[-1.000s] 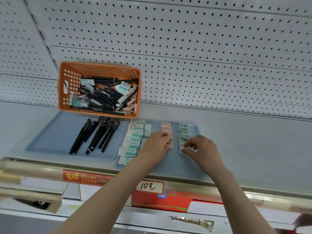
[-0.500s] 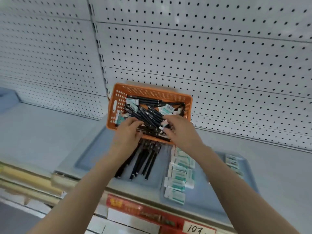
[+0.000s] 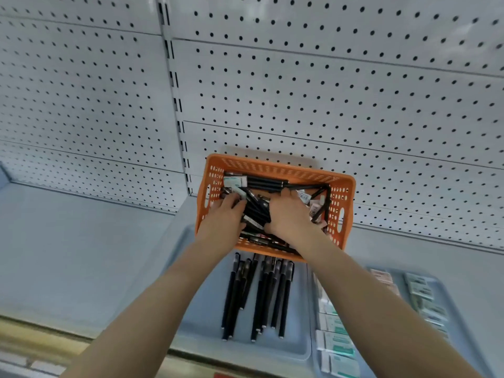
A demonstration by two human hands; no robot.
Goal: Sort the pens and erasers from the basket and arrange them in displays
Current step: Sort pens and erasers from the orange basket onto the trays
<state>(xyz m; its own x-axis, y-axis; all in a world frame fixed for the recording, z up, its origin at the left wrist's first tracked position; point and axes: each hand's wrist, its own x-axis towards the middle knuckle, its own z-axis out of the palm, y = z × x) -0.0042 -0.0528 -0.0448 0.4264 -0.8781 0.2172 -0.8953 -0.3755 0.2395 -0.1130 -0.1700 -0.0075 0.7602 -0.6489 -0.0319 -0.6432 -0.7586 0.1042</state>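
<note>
Basket (image 3: pixel 275 167) rear edge near pegboard (image 3: pixel 327 91)

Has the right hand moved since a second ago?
Yes. The right hand went from the wrapped eraser rows, away from the person, into the orange plastic basket.

Your orange perforated plastic basket (image 3: pixel 275 166) looks like smooth moulded plastic, with a faint sheen along the rim. The black plastic pens heaped inside it (image 3: pixel 261 184) have satin barrels that catch the light in thin streaks. The black pens laid on the tray (image 3: pixel 283 296) show the same finish. Under them, the grey-blue plastic tray (image 3: pixel 201 309) is smooth, softly glossy at its rounded lip. The white-and-green wrapped erasers (image 3: pixel 338 342) seem sleeved in printed paper or card, but the blur keeps you from telling which. Behind, the white pegboard back panel (image 3: pixel 327 91) reads as painted metal, matt and even. The pale grey shelf deck (image 3: pixel 81 255) looks smooth and matt too.
</note>
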